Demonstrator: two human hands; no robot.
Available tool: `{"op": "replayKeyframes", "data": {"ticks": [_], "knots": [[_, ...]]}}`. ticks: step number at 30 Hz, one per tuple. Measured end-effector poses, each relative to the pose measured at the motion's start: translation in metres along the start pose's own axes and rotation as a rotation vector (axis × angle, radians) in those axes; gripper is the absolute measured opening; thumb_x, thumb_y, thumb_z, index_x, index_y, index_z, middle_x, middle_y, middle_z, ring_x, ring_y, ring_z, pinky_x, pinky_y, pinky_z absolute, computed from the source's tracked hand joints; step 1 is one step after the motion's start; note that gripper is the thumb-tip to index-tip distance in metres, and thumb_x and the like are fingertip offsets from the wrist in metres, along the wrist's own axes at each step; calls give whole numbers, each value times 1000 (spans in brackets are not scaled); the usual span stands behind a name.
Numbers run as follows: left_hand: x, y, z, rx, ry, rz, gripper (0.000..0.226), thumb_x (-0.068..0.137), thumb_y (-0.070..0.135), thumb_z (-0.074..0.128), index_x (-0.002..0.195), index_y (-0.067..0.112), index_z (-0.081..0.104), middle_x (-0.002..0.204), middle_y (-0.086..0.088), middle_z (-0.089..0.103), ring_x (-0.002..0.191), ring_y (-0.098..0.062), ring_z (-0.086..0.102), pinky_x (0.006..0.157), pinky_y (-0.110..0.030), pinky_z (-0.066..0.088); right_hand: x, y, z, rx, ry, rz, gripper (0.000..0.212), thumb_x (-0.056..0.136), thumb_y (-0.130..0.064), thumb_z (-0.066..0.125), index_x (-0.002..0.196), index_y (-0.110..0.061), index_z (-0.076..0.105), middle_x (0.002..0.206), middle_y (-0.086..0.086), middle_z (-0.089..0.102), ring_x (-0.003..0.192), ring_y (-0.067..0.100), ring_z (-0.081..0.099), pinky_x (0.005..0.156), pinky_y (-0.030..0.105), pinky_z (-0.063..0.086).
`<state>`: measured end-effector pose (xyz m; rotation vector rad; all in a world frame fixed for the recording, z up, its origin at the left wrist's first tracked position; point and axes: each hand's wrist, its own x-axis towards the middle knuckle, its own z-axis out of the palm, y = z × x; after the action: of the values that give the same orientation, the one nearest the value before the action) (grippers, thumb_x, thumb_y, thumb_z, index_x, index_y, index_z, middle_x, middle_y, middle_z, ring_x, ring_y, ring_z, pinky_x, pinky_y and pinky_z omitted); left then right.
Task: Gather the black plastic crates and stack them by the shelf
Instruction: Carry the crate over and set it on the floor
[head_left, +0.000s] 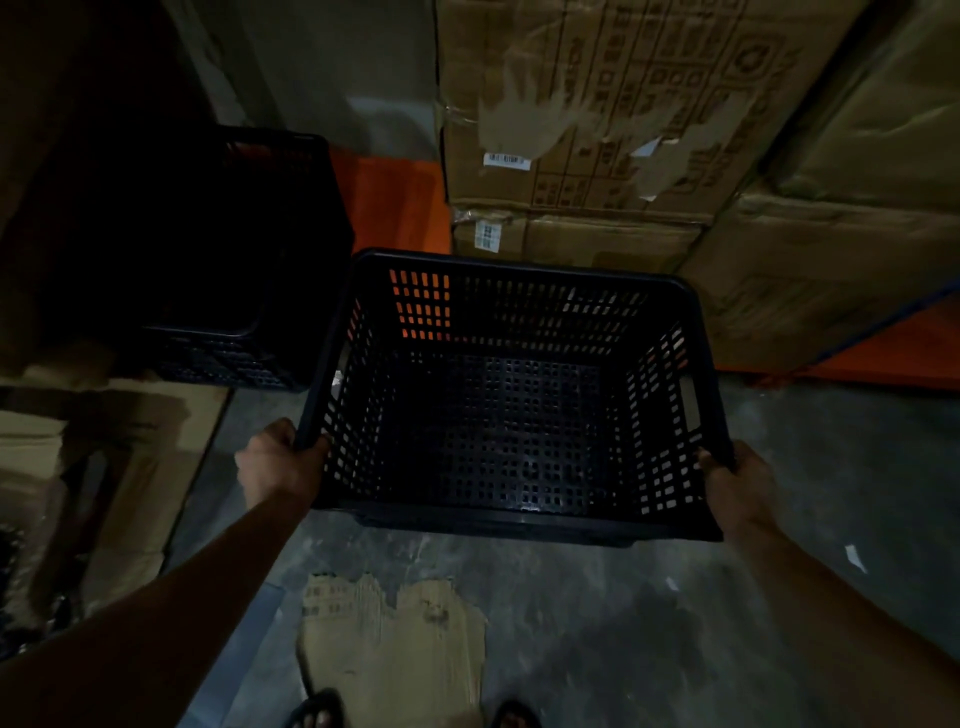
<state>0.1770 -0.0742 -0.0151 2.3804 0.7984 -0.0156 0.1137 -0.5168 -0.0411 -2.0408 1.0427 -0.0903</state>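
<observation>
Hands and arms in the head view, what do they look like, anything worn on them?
Both forearms are bare: no sleeves show. The left hand and right hand carry no gloves, and no watch or ring can be made out in the dim light.

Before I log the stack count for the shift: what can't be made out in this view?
- Head view: dark crates at left are lost in shadow, so their number is unclear.
- Floor under the held crate is hidden by its base.
- Fingers of the left hand and right hand are hidden behind the rim.
- Labels on the boxes are too small to read.
</observation>
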Motion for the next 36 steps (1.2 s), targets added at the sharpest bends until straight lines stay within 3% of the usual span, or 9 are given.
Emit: {"op": "replayKeyframes", "data": {"ticks": [5, 15, 18, 22, 26, 31, 34, 36], "knots": [[-3, -2, 0, 58, 10, 37, 41, 80, 28, 71, 59, 10, 41, 67, -19, 56, 79, -40, 62, 63, -37, 42, -3, 0, -3, -12, -6, -53, 6, 88, -14, 60, 92, -9, 60, 87, 17, 63, 90, 37, 63, 78, 45, 49], [4, 10, -15, 14, 42, 55, 46, 80, 26, 73, 54, 16, 36, 65, -14, 53, 77, -38, 64, 63, -34, 44, -8, -3, 6, -43, 31, -49, 25, 88, -19, 56, 108, -5, 61, 101, 23, 68, 95, 39, 63, 82, 49, 52], [6, 10, -13, 15, 18, 40, 43, 80, 25, 72, 56, 13, 38, 68, -20, 57, 79, -39, 65, 63, -36, 45, -5, -6, 10, -62, 19, -27, 30, 87, -26, 56, 112, -8, 60, 106, 23, 67, 98, 42, 63, 85, 53, 52], [-1, 8, -10, 30, -1, 26, 41, 81, 26, 72, 58, 13, 40, 69, -19, 57, 81, -41, 64, 68, -43, 52, -3, -3, 8, -109, 9, -23, 33, 89, -28, 56, 115, -8, 59, 108, 23, 67, 100, 42, 63, 86, 53, 52], [-5, 8, -6, 46, -24, 25, 43, 82, 25, 71, 57, 15, 38, 68, -15, 53, 83, -42, 64, 68, -40, 48, -2, -5, 2, -144, 6, -14, 32, 90, -24, 55, 115, -4, 59, 107, 24, 66, 99, 42, 63, 84, 48, 51], [-7, 9, 2, 59, -38, -10, 26, 82, 26, 70, 70, 9, 54, 77, -21, 62, 89, -42, 64, 68, -37, 43, 0, -6, -3, -193, 10, -14, 30, 91, -17, 54, 116, 0, 58, 110, 27, 65, 101, 45, 61, 85, 48, 49], [-9, 12, 1, 87, -38, 14, 17, 81, 26, 70, 84, 10, 66, 90, -26, 69, 92, -44, 65, 75, -44, 52, -4, -7, -4, -248, -11, -27, 30, 92, -16, 53, 117, 0, 53, 111, 29, 63, 103, 46, 59, 86, 50, 49], [-12, 13, 0, 118, -26, 25, 25, 81, 26, 69, 102, 13, 70, 96, -27, 70, 96, -46, 63, 81, -51, 55, -7, -8, -4, -314, -32, -24, 29, 92, -15, 51, 117, -1, 49, 111, 30, 62, 103, 48, 59, 86, 49, 48]]}}
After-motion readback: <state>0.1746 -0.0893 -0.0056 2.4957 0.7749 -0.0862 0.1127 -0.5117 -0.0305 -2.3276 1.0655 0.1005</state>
